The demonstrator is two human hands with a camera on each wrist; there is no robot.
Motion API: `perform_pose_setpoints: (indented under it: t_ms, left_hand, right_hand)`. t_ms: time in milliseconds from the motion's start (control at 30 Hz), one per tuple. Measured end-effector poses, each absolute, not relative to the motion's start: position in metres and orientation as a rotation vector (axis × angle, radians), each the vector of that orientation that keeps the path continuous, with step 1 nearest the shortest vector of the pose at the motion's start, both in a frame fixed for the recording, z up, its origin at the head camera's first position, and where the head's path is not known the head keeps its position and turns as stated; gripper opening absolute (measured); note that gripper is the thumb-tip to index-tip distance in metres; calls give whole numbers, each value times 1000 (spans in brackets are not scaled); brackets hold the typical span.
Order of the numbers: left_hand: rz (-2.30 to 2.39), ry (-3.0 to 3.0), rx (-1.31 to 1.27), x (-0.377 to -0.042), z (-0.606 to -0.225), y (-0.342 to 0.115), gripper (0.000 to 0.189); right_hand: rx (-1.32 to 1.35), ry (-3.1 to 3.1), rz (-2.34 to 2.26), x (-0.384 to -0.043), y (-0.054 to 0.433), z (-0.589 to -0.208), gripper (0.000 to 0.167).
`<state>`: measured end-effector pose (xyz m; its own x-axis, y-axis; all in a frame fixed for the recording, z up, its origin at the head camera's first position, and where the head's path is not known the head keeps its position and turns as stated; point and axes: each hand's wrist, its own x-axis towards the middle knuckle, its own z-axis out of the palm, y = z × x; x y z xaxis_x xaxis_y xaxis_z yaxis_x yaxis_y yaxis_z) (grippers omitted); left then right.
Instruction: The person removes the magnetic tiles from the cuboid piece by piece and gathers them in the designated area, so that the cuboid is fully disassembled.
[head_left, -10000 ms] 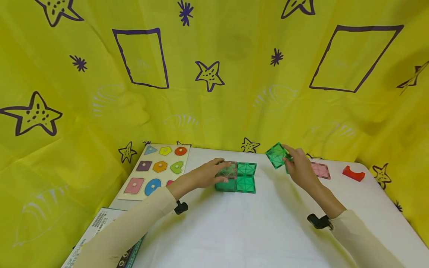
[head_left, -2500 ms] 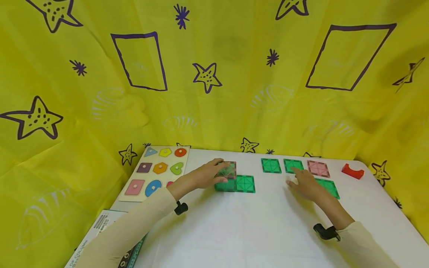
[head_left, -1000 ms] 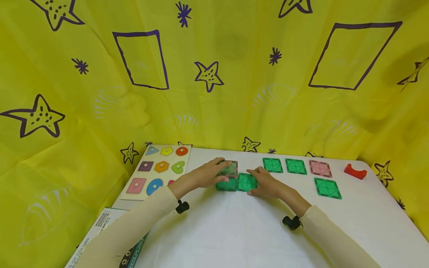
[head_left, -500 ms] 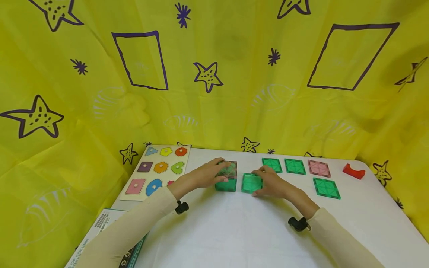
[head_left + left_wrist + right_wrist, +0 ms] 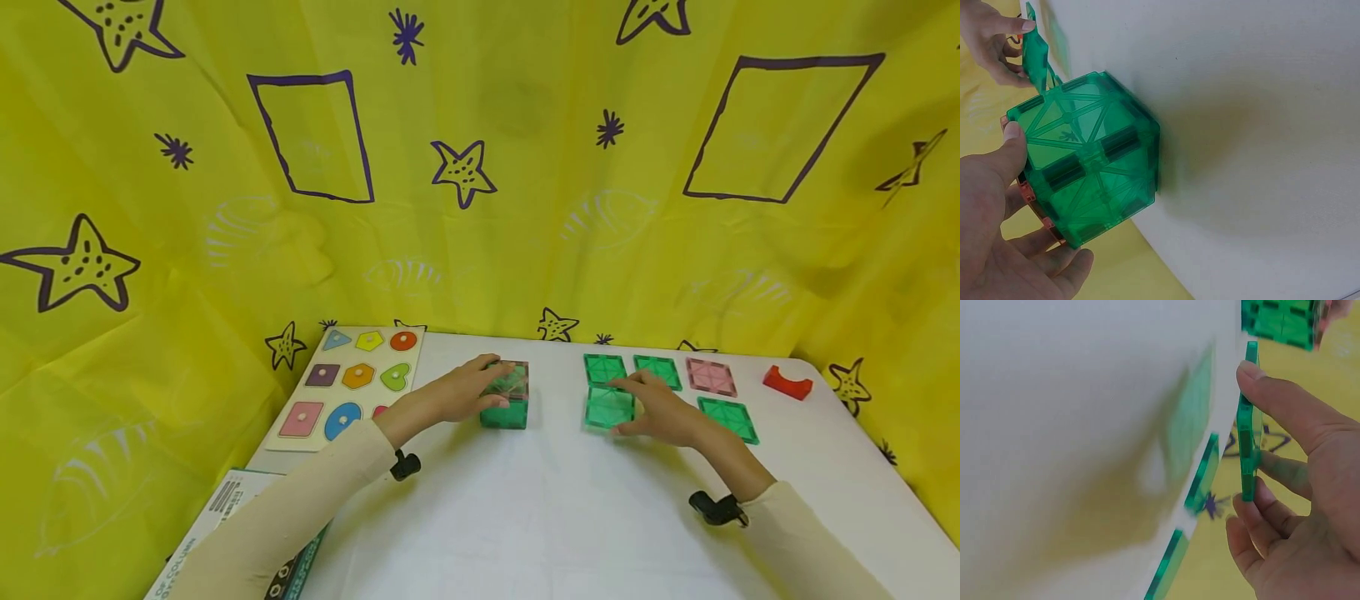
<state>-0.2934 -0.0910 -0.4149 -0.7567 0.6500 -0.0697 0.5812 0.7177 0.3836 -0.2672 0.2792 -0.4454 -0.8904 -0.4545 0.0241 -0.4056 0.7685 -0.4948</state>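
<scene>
My left hand (image 5: 471,387) grips a cube (image 5: 506,416) built of square magnetic tiles, green on the sides with a pink one on top. In the left wrist view the thumb and fingers hold the cube (image 5: 1088,156) by its pink face. Off to the right, my right hand (image 5: 663,412) pinches a green square magnetic tile (image 5: 607,407) by its edges. The right wrist view shows this tile (image 5: 1247,434) edge-on between thumb and fingers, raised off the table with its green-tinted shadow below. Palm and fingers partly cover the cube's top in the head view.
Behind and beside my right hand lie a green tile (image 5: 604,368), another green tile (image 5: 657,372), a pink tile (image 5: 711,377) and a third green tile (image 5: 727,418). A red arch block (image 5: 787,382) sits far right. At left are a knob puzzle board (image 5: 341,397) and a box (image 5: 217,510).
Over the last second my right hand pulled the green tile away from the cube's right side and carried it rightward. Earlier, other green tiles moved to the back right. My left hand stayed put.
</scene>
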Motion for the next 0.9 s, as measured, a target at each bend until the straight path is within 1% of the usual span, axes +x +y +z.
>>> perform_pose_setpoints:
  t_ms: [167, 333, 600, 700, 833, 900]
  left_hand:
    - [511, 2718, 993, -293, -415, -91, 67]
    - [528, 2714, 1014, -293, -415, -93, 66]
    - [526, 2714, 1012, -293, -417, -96, 66]
    - [524, 2716, 1028, -294, -417, -95, 65]
    - [526, 2716, 1038, -295, -418, -93, 64]
    - [526, 2710, 1043, -295, -417, -92, 65]
  right_hand:
    - [-607, 2888, -728, -263, 309, -447, 83]
    - [-523, 2877, -684, -261, 333, -446, 84]
    - [-432, 2855, -603, -263, 352, -447, 89]
    - [-429, 2837, -629, -265, 356, -448, 82]
    - [-433, 2814, -618, -269, 360, -447, 65]
    - [-432, 2805, -580, -271, 362, -447, 61]
